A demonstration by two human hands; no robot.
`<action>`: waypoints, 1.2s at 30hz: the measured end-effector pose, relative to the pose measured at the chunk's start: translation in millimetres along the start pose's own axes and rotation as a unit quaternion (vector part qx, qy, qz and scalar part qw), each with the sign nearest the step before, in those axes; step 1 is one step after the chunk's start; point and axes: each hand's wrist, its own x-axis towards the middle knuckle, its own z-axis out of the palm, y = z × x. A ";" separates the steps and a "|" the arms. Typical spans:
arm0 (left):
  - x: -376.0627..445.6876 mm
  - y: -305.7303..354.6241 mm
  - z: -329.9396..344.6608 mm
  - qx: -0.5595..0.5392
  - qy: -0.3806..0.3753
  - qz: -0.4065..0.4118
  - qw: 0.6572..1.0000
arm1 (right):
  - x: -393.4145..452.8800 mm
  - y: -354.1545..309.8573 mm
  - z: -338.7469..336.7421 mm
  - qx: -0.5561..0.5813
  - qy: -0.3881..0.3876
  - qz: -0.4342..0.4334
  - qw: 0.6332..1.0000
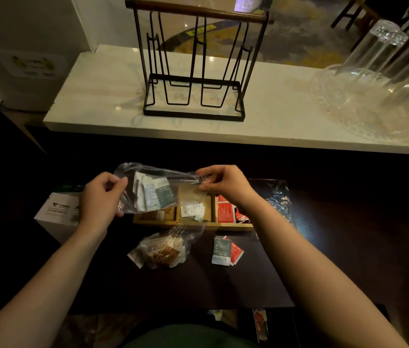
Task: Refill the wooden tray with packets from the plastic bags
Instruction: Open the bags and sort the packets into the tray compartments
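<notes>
while both hands pinch it, left hand (pixel 101 197) and right hand (pixel 219 183) hold a clear plastic bag (pixel 153 190) of packets above the wooden tray (pixel 193 223).

A crinkled, glossy clear plastic bag (pixel 158 189) holds matt paper packets. The pale wooden tray (pixel 193 224) looks smooth. The dark worktop (pixel 261 285) is matt; the marble-like ledge (pixel 273 121) gleams beneath a black metal wire rack (pixel 193 71).

Both forearms bare, no sleeves showing; dark green garment (pixel 188 335) at the frame's lower edge.
</notes>
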 end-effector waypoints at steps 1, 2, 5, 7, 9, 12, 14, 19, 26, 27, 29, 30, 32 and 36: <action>0.4 1.8 -1.1 0.007 0.003 0.007 1.000 | 1.1 4.4 0.8 0.010 -0.007 0.012 1.000; 1.0 4.3 -2.2 0.013 0.004 0.012 1.000 | 1.9 8.3 1.3 0.025 -0.017 0.025 0.999; 1.4 13.4 -4.3 0.014 -0.014 0.029 0.999 | 4.4 16.4 1.5 0.116 -0.025 0.074 0.990; 0.2 19.7 -3.0 0.014 -0.025 0.037 0.999 | 4.9 20.0 1.7 0.180 -0.007 0.095 0.979; -1.2 24.6 -0.5 0.021 -0.025 0.043 0.999 | 4.3 24.2 1.7 0.210 0.004 0.103 0.972; -3.2 27.7 1.7 0.031 -0.030 0.040 0.998 | 3.0 30.8 2.5 0.224 0.001 0.117 0.967; -4.2 29.6 1.5 0.035 -0.039 0.039 0.998 | 3.0 34.5 3.4 0.213 -0.007 0.118 0.970; -7.7 44.9 -0.3 0.096 -0.051 0.099 0.989 | 2.6 44.2 6.7 0.168 0.027 0.105 0.980; -9.4 64.5 4.3 0.143 -0.035 0.121 0.982 | 0.5 51.4 10.1 0.175 0.060 0.094 0.978; -9.8 65.1 4.9 0.140 -0.034 0.116 0.983 | 0.6 52.2 9.8 0.173 0.061 0.095 0.978; -11.0 67.5 5.5 0.132 -0.030 0.108 0.985 | 0.2 53.5 9.2 0.171 0.061 0.095 0.979; -10.8 69.5 6.1 0.130 -0.028 0.108 0.985 | 0.0 53.0 8.8 0.168 0.059 0.095 0.979; -11.1 72.9 6.2 0.125 -0.032 0.106 0.986 | -1.0 52.2 8.0 0.169 0.052 0.100 0.979; -15.8 77.4 5.6 0.145 -0.042 0.123 0.981 | -5.7 52.2 8.0 0.160 0.044 0.099 0.981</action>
